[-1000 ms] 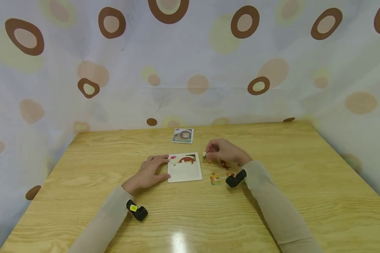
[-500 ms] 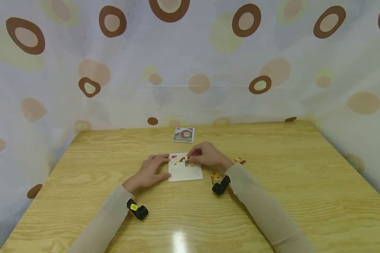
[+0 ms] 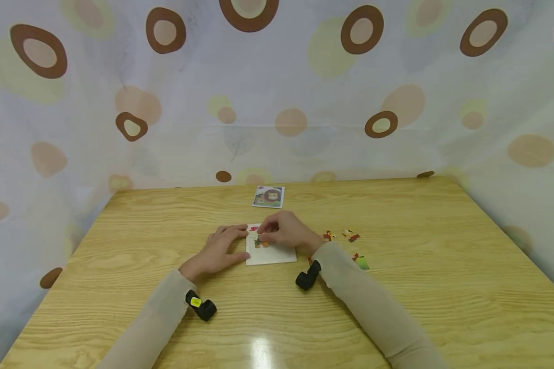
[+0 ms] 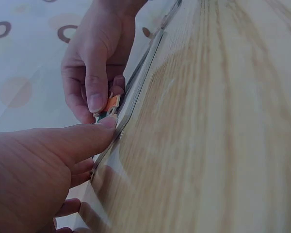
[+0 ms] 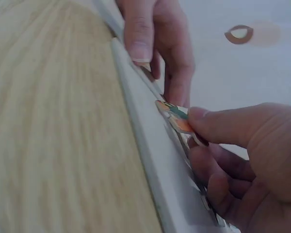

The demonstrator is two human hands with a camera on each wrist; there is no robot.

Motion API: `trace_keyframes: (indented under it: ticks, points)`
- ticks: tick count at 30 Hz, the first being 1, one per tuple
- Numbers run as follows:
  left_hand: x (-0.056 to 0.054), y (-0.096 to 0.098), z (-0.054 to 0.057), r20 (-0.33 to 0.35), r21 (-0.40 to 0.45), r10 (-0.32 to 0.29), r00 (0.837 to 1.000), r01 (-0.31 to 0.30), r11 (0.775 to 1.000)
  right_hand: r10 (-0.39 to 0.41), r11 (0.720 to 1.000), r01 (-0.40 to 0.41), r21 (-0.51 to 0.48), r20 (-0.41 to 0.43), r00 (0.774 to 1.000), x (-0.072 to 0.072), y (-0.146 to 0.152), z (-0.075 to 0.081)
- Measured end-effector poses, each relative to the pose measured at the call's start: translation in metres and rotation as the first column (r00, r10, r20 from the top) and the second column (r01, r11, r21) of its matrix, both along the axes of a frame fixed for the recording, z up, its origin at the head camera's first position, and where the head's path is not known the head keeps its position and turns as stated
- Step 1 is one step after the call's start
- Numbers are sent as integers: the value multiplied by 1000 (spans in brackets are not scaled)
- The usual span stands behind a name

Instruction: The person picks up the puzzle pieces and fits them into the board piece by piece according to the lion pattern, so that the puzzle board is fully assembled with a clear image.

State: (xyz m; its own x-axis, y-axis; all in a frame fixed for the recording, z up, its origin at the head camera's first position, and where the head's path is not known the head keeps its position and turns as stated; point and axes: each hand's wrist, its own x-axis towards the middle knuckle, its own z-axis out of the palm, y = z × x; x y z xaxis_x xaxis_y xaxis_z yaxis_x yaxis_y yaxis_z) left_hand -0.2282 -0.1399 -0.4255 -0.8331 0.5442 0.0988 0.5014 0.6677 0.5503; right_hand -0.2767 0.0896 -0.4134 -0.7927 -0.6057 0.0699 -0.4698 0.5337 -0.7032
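My right hand (image 3: 287,229) pinches a jigsaw puzzle piece (image 5: 177,118) between thumb and fingers. Green and orange show on that piece, which is held tilted close over the left part of a white puzzle tray (image 3: 277,257). At the tray's upper left, a piece with a pink print (image 3: 254,228) lies in place; the right hand covers the upper right. My left hand (image 3: 214,254) rests along the tray's left edge, fingers fairly straight and spread. In the left wrist view, its thumb (image 4: 89,141) lies at the tray edge, right beside the held piece.
Several loose puzzle pieces (image 3: 351,235) lie on the wooden table (image 3: 424,287) right of the tray, one partly behind the right wrist camera (image 3: 308,277). Behind the tray lies a lion picture card (image 3: 268,197). A patterned curtain (image 3: 332,148) hangs along the table's far edge.
The right hand has carried the puzzle piece from the table right of the tray, across the tray's upper right, to its left part. The left hand has stayed at the tray's edge.
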Motion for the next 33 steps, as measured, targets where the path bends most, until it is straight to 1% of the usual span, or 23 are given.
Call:
trace_keyframes:
  ticks: [5,10,18,21,26,29,31,33]
  points:
    - [2,0,-1,2,8,3,1000,-3,1000,-51,998,51,39,2,999,3,-9,-1]
    - [4,-1,-2,13,4,6,1000,-6,1000,-66,995,67,69,-6,998,5,-16,-4]
    - [2,2,1,1,17,-3,1000,3,1000,-123,987,127,99,-48,991,11,-21,6]
    - [2,3,1,-3,18,0,1000,0,1000,-139,982,147,116,-72,988,13,-23,6]
    - [2,3,1,-2,18,1,1000,-1,1000,-132,979,149,137,-126,983,15,-26,5]
    - [2,2,1,-1,14,-1,1000,1,1000,-118,981,133,141,-112,987,17,-26,5]
    - [2,2,1,2,13,-1,1000,1,1000,-95,982,112,155,-109,989,18,-26,5]
    - [2,1,1,-4,12,-2,1000,2,1000,-59,980,81,180,-126,990,18,-26,5]
